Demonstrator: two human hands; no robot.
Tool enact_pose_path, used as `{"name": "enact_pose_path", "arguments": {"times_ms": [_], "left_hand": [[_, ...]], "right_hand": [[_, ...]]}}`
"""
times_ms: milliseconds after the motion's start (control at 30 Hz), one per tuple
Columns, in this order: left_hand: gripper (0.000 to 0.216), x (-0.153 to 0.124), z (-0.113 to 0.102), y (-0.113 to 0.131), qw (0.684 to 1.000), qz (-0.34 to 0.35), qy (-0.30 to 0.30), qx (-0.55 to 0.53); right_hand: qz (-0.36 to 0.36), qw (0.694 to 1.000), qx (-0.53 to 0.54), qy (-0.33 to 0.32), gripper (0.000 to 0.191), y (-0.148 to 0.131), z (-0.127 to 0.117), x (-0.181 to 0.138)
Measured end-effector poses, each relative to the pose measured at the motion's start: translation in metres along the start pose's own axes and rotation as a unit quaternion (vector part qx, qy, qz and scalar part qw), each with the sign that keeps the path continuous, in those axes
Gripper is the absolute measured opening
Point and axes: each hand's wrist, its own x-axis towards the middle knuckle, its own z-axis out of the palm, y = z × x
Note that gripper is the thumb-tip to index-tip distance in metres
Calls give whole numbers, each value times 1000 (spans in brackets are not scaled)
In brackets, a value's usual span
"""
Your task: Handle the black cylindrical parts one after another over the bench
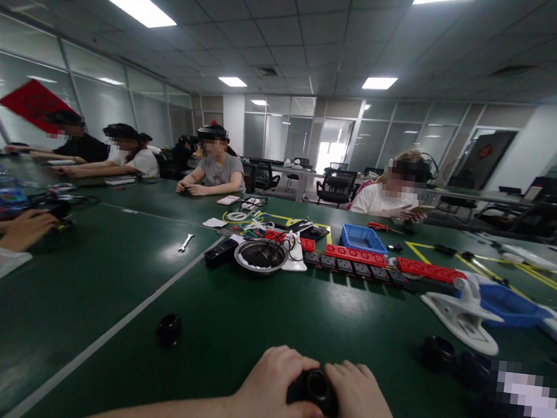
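Now, both hands are working together at the near side of the green table (225, 324). The left hand (268, 389) is curling around one side of a small black round piece (317, 386), and the right hand (361, 406) is curling around the other side. So both hands are gripping the same piece, with fingers reaching to its far side and thumbs coming close together at its near side. The piece is sitting between the hands, and I cannot tell if it is touching the table. Its round opening is facing up, and its lower part is hiding behind the thumbs.

To me, this grip is looking like a good one, because two hands are sharing the job. For doing it well, the fingers should be squeezing evenly from both sides, so the piece is not tipping or slipping. The fingertips should be pressing on the outside, so the opening is showing. The black part is looking smooth, so a slow, steady hold is probably helping more than a hard one.

Another black piece (169, 329) is resting alone on the left, well apart from the hands. Two more dark pieces (438, 353) are lying on the right, near a white stand (467, 318).
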Motion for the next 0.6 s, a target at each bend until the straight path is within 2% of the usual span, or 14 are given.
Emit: {"name": "enact_pose_path", "arguments": {"times_ms": [133,267,433,533,600], "left_hand": [[51,4,-7,-9,992,95,-64,-44],[48,8,-12,-15,985,119,-118,-41],[43,7,-10,-15,985,118,-123,-21],[43,3,-5,-10,991,78,-103,-25],[42,0,-1,-5,997,30,-69,-22]], "right_hand": [[-22,992,91,-81,44,7,-15,-1],[-35,973,169,-151,33,14,-30,0],[-55,983,120,-129,22,13,-28,1],[-41,992,65,-103,30,11,-18,0],[-32,996,39,-69,38,8,-9,-2]]}}
